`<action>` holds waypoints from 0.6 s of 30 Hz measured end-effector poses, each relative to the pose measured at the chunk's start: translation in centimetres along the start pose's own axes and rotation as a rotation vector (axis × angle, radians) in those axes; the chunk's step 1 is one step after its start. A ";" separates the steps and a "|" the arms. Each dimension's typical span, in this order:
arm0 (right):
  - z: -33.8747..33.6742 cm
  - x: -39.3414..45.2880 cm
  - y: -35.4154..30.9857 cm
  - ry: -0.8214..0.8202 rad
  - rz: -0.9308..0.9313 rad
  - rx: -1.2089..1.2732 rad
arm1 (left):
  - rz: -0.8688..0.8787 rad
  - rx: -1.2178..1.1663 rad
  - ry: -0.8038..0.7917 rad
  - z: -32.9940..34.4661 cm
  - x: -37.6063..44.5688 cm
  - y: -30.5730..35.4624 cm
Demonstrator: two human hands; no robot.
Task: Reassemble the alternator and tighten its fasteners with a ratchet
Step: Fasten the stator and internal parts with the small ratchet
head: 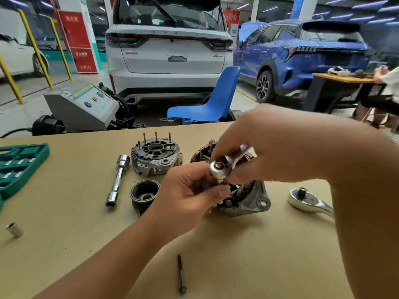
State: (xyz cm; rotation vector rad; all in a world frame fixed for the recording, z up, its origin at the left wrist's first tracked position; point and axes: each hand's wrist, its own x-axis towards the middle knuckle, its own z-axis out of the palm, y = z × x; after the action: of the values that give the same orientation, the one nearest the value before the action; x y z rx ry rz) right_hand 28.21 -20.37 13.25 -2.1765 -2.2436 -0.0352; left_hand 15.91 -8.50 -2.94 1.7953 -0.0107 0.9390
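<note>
Alternator housing (244, 201) is being left apart while a small ratchet (224, 167) is being gripped by the closed right hand (269, 147) and its drive pinched by the left hand (190, 190), so a socket is probably being needed next.

Both bare forearms reach in from the near edge, hands meeting mid-table. Left hand (192, 190) palm-side up-ish, fingers curled, fingertips pinched together at its right side. Right hand (265, 145) comes from the right, wrist bent down, fingers closed round a small ratchet (224, 167), just above the left fingertips.
</note>
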 end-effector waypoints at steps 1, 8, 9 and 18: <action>0.4 -0.5 0.4 0.039 0.017 0.024 | 0.013 0.014 0.000 0.0 0.1 -0.1; 1.9 -3.3 0.3 0.153 0.172 -0.062 | 0.047 0.107 0.016 0.2 0.1 -0.3; 1.9 -3.7 0.0 0.160 0.186 -0.064 | 0.050 0.109 0.016 0.2 -0.1 -0.3; 4.0 -6.9 -4.4 0.271 0.448 0.036 | 0.139 0.287 0.040 1.3 -1.1 0.5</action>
State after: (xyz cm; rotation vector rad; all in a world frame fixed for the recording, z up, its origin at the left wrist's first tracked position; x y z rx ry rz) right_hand 24.06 -27.29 9.04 -2.4263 -1.5731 -0.2624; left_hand 15.68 -10.26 -3.34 2.0597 0.0265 1.1200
